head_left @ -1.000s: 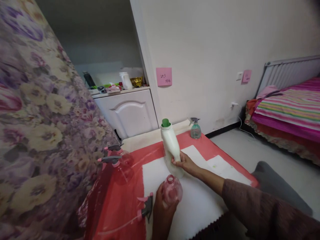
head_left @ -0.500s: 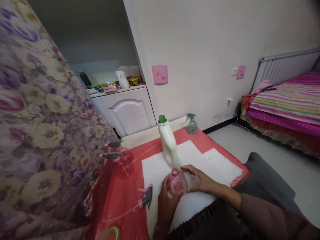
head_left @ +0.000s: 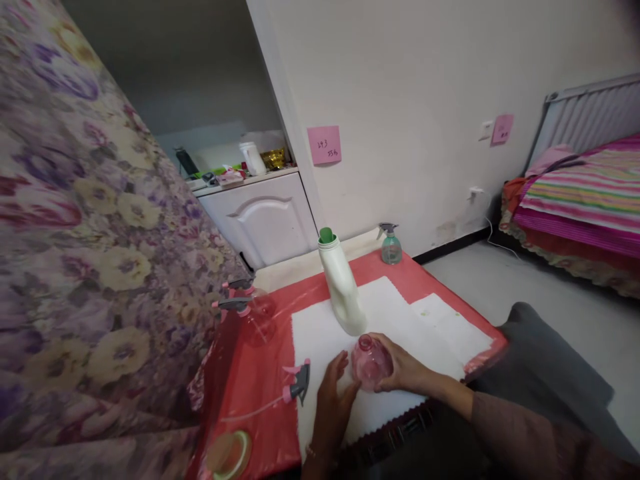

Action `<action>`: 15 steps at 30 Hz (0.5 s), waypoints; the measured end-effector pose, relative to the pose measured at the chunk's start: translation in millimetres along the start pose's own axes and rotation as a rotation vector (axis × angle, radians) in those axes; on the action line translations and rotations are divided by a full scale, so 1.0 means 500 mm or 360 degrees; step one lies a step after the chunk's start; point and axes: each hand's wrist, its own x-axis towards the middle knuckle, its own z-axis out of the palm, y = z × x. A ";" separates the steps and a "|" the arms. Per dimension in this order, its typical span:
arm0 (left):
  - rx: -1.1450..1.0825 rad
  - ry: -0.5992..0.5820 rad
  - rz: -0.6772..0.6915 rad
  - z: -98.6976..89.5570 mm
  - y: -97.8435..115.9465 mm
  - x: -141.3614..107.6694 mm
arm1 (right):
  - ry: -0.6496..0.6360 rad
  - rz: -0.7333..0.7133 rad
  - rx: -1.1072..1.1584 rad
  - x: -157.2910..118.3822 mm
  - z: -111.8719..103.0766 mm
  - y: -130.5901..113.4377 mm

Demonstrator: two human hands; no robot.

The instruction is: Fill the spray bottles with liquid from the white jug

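On the red-covered desk (head_left: 265,380), a white sheet (head_left: 385,303) is overlaid by an upright, slightly tilted white jug (head_left: 343,287), left uncapped. Just in front of it, the open-necked pink bottle (head_left: 370,367) is held over the sheet, its neck unfitted. At the sheet's left edge, the trigger head (head_left: 299,383) is left detached, its tube laid across the red cover. The bottle is clasped from the right by the right hand (head_left: 405,370), fingers curved around it. The left hand (head_left: 333,400) is poised opposite, fingers apart from thumb; whether the bottle is touched cannot be told.
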 end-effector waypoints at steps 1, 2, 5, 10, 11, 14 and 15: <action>0.0062 0.0137 -0.0006 -0.015 -0.001 -0.003 | 0.0004 0.0007 0.0004 -0.002 0.001 0.002; 0.0131 0.0286 -0.0015 -0.033 -0.004 -0.006 | 0.0009 0.0013 0.0009 -0.003 0.003 0.003; 0.0388 0.0676 -0.0003 -0.093 -0.021 -0.018 | 0.0017 0.0014 0.0032 -0.007 0.005 0.004; 0.1323 0.0682 -0.0031 -0.155 -0.046 -0.040 | 0.0004 0.0001 0.0081 -0.008 0.006 -0.004; 0.1474 0.0620 -0.0064 -0.157 -0.045 -0.042 | 0.0011 -0.0003 0.0088 -0.007 0.006 -0.008; 0.1756 0.0409 -0.0199 -0.153 -0.025 -0.038 | 0.0039 -0.0010 0.0091 -0.006 0.005 -0.022; 0.1798 0.0348 -0.0230 -0.151 -0.016 -0.035 | 0.0038 -0.0015 0.0082 -0.006 0.003 -0.026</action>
